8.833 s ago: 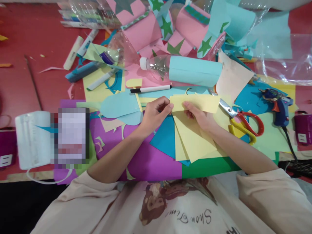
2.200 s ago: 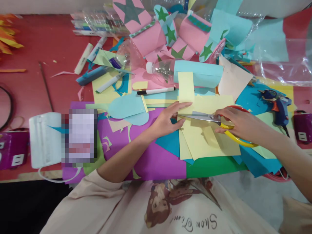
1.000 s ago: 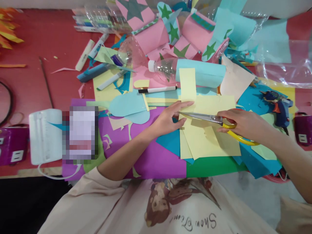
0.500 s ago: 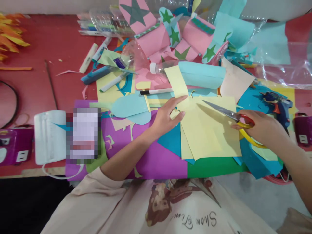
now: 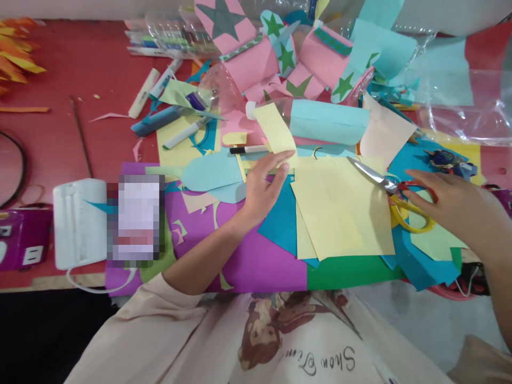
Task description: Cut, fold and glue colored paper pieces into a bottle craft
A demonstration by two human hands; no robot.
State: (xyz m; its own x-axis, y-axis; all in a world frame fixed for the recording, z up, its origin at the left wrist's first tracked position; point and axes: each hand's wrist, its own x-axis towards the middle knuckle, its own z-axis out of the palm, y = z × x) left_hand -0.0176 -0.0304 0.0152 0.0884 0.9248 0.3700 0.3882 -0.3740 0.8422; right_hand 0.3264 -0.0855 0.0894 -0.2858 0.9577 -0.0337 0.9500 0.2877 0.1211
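My left hand point(image 5: 264, 186) pinches a pale yellow paper strip point(image 5: 274, 125) between its fingertips. The strip slants up and left across the clear bottle. Scissors point(image 5: 378, 178) with a red and a yellow handle loop lie flat, blades over the upper right of the pale yellow sheets point(image 5: 344, 213). My right hand point(image 5: 448, 202) is at the red loop with its fingers spread and loosened; the yellow loop shows with no finger in it. The plastic bottle point(image 5: 330, 120), wrapped in light blue paper, lies on its side behind the sheets.
Pink and light blue paper shapes with green stars point(image 5: 252, 64) are piled at the back. Markers point(image 5: 144, 93) and paper scraps lie left of the bottle. A phone point(image 5: 138, 218) and a white device point(image 5: 80, 224) with a cable are at the left. Purple paper point(image 5: 248, 261) lies in front.
My left hand has moved slightly left with the yellow strip, off the sheets. The scissors have shifted right and turned flat, and my right hand has loosened its fingers from them.
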